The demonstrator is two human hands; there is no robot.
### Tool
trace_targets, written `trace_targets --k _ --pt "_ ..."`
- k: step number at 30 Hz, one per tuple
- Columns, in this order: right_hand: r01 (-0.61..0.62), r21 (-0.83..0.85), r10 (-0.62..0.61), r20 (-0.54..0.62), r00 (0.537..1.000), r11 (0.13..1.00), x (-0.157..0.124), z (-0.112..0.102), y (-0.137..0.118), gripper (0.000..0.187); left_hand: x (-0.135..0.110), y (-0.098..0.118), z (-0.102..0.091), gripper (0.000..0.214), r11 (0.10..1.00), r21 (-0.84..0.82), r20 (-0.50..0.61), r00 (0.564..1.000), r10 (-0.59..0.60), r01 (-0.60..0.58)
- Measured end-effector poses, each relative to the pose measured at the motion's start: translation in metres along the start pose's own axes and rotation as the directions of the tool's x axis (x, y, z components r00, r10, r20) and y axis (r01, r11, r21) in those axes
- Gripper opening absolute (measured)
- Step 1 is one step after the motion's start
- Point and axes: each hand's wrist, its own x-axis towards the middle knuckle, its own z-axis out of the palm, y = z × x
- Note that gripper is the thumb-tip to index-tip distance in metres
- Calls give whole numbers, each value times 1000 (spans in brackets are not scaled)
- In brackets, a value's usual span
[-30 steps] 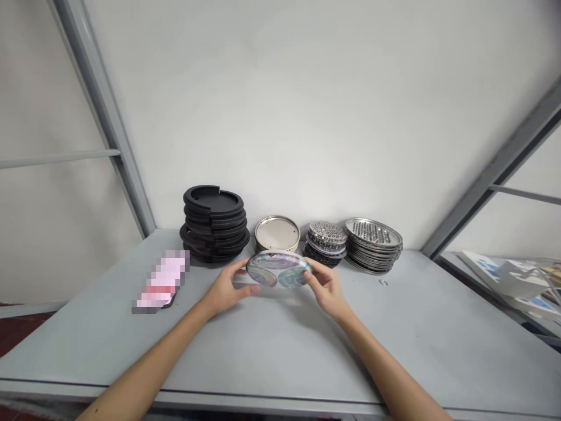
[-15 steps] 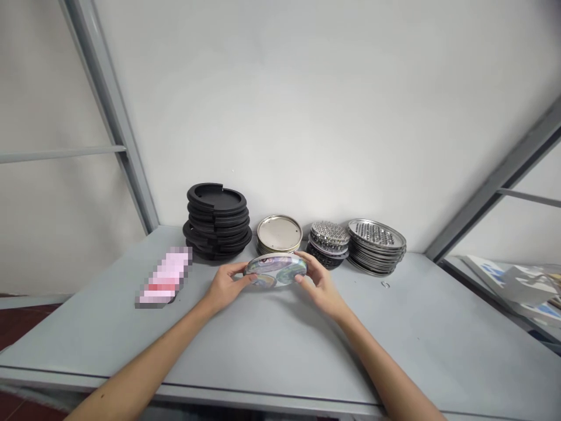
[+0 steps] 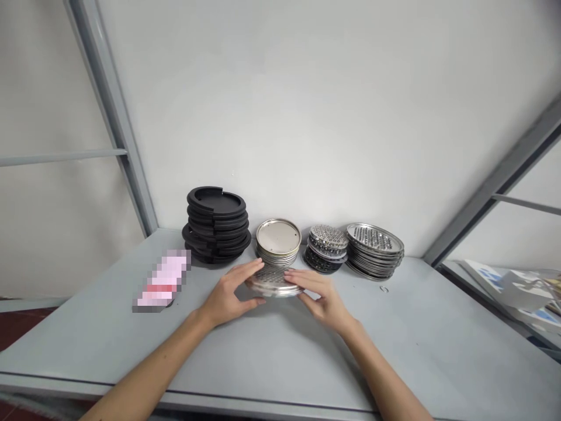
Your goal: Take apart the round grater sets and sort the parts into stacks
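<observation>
Plain pale wall (image 3: 284, 105) rises beyond my hands, with a grey table (image 3: 272, 356) beneath them. Between my 2 hands, held just above the tabletop, is a round metal grater (image 3: 275, 285), rough side up. My left hand (image 3: 228, 295) and right hand (image 3: 322, 295) are narrowed around its opposite edges, fingers over the top and thumbs low; I can't tell how firmly my left thumb bears on it.

If that left grip is only light, I'd judge the grater could tip toward my right hand or drop. Sliding my fingertips across the rough face might scrape them. Pushing it forward could knock the pile of shallow lids (image 3: 279, 237) just beyond my hands; the top lid opens upward, showing its flat floor with small dark spots.

Past my right hand are a small grater pile (image 3: 328, 235) and a larger grater pile (image 3: 374, 237), with a small ring (image 3: 384, 289) nearer me. Beyond my left hand, a stack of black trays (image 3: 219, 202) shows only the inside of its top tray; the lower insides are hidden. Left of that hand lies a blurred pink thing (image 3: 161, 280).
</observation>
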Motion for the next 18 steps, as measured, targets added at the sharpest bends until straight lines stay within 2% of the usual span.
trace_targets --k 3,6,9,14,18 --pt "97 -91 -92 60 994 991 0 5 3 42 0 -3 2 61 994 11 102 989 106 -107" --pt "80 -117 -72 71 995 990 -1 9 5 40 0 -5 4 51 994 -28 202 973 111 -108" --pt "24 -120 -14 86 996 992 -2 9 6 41 0 -6 4 46 996 -75 250 966 67 -50" --pt "-171 -153 187 100 977 973 -5 1 16 59 1 -7 1 43 987 -162 264 963 59 -16" --pt "-220 -120 234 124 964 968 -9 -4 27 39 1 -6 -2 43 987 -161 276 961 28 17"
